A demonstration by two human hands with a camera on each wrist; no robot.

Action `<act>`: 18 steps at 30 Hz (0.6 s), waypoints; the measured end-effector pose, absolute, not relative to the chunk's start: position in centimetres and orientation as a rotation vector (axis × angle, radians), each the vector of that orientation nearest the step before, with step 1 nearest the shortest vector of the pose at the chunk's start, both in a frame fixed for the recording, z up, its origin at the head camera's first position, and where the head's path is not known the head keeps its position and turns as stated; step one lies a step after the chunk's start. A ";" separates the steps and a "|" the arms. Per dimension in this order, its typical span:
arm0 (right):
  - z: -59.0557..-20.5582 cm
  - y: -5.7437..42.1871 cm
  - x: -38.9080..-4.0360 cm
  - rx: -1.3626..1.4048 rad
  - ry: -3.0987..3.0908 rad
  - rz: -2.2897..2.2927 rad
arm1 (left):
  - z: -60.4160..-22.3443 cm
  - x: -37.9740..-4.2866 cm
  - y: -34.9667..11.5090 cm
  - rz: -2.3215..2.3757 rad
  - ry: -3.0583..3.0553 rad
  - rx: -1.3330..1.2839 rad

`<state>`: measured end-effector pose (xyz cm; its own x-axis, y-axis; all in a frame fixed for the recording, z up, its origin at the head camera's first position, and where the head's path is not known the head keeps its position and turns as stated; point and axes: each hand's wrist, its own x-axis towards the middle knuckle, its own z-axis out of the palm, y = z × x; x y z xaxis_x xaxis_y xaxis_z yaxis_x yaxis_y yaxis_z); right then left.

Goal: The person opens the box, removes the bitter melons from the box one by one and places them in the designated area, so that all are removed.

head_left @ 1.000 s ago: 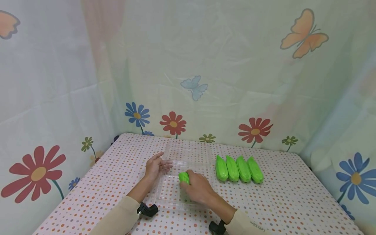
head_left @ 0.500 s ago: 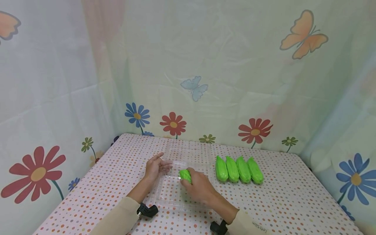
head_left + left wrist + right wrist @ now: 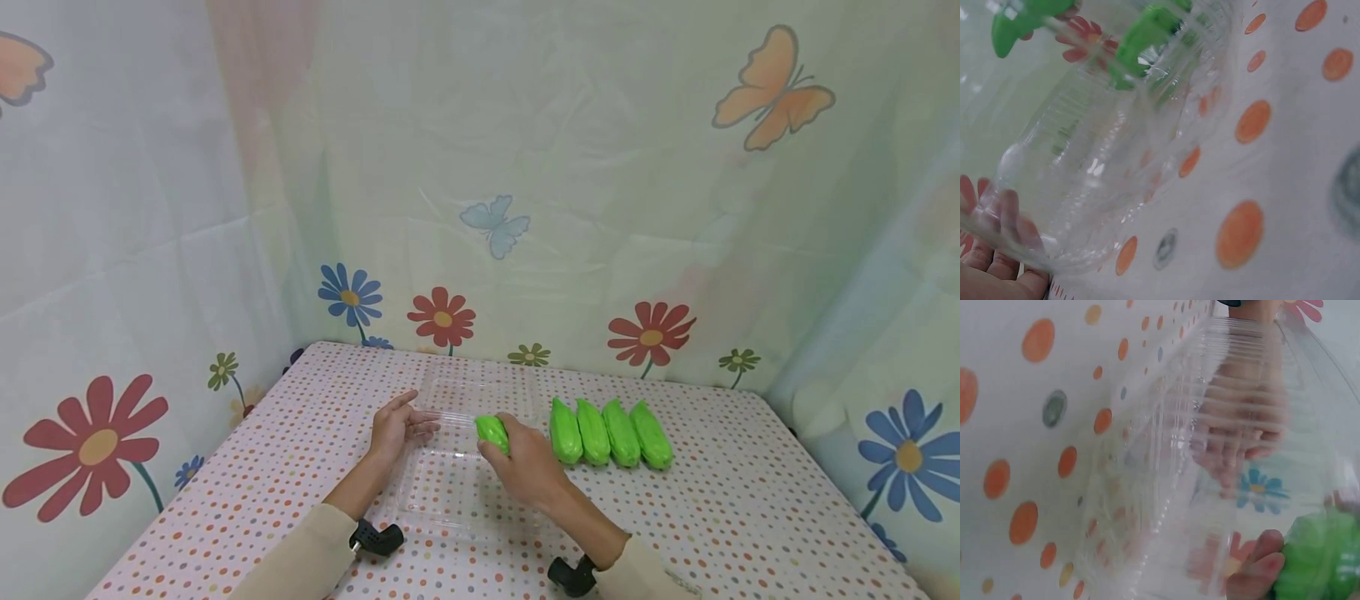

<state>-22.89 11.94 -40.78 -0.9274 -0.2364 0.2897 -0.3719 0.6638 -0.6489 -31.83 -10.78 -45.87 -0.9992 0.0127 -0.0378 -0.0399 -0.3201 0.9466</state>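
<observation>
A clear plastic clamshell box [image 3: 450,496] lies opened out on the table, its lid [image 3: 480,387] folded back toward the wall. My left hand [image 3: 393,429] rests at the box's left side with loosely extended fingers, which show through the plastic edge in the left wrist view. In my right hand [image 3: 528,471], thumb and fingers grip a shiny bright green oblong packet [image 3: 492,433] over the box's right half. The palm hides the packet's other end. Several matching green packets [image 3: 594,433], tapered at the far end, lie side by side to the right of the box.
A spotted cloth [image 3: 712,500] covers the table. Behind and at both sides hang pale curtains [image 3: 585,167] printed with flowers and butterflies. Black wrist cameras [image 3: 377,537] are strapped below both sleeves.
My right hand has lifted and moved right and farther back with the green packet in its grip. The left hand, the box and the row of packets have stayed in place.
</observation>
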 end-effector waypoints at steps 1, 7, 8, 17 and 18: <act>-40.7 12.1 -22.9 0.490 -2.694 1.114 | -45.9 -31.9 -10.8 2.528 1.810 -0.036; -40.4 13.1 -22.8 0.424 -2.672 1.197 | -46.2 -31.9 -10.8 2.525 1.811 -0.023; -40.4 13.2 -22.8 0.411 -2.662 1.210 | -46.2 -31.9 -10.9 2.525 1.810 -0.023; -39.4 16.2 -22.7 0.278 -2.607 1.191 | -46.1 -31.9 -10.8 2.523 1.811 -0.036; -39.3 16.6 -22.7 0.265 -2.603 1.182 | -46.1 -31.8 -10.8 2.520 1.818 -0.032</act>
<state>-22.68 16.62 -39.26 -0.9468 -0.0540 0.3172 -0.2743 0.6507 -0.7081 -31.84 -10.79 -46.06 -0.9992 0.0151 -0.0367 -0.0396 -0.3150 0.9483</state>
